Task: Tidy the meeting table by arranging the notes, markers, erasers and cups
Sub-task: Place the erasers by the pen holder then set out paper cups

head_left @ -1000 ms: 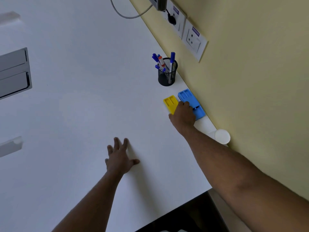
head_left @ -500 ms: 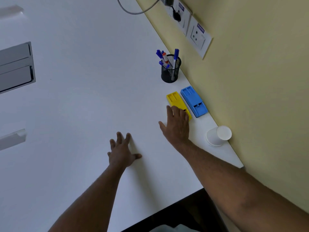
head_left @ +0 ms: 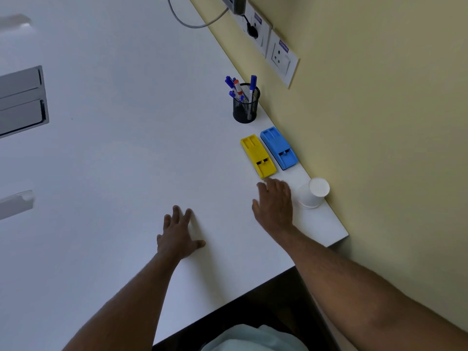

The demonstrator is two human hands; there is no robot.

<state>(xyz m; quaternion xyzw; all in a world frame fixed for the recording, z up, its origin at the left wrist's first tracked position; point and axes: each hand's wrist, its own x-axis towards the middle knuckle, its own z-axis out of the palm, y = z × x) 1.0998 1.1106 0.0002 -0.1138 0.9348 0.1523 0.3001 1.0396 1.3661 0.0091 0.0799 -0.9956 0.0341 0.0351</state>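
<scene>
Yellow eraser (head_left: 258, 156) and blue eraser (head_left: 278, 147) lay side by side near the wall edge of the white table (head_left: 114, 153), just beyond the right hand (head_left: 274, 205), apart from its fingertips. Right hand relaxed, holding nothing. Left hand (head_left: 178, 235) lay flat, fingers spread, well apart from both. White cup (head_left: 314, 196) stood upside down just right of the right hand. Black mesh holder (head_left: 246, 107) held blue-capped markers (head_left: 250, 88) upright beyond the erasers.

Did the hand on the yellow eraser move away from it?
Yes. The right hand slid back toward the person, off the yellow plastic eraser, which lies beside the blue plastic eraser. Only a fingertip nears the yellow one's end.
</scene>
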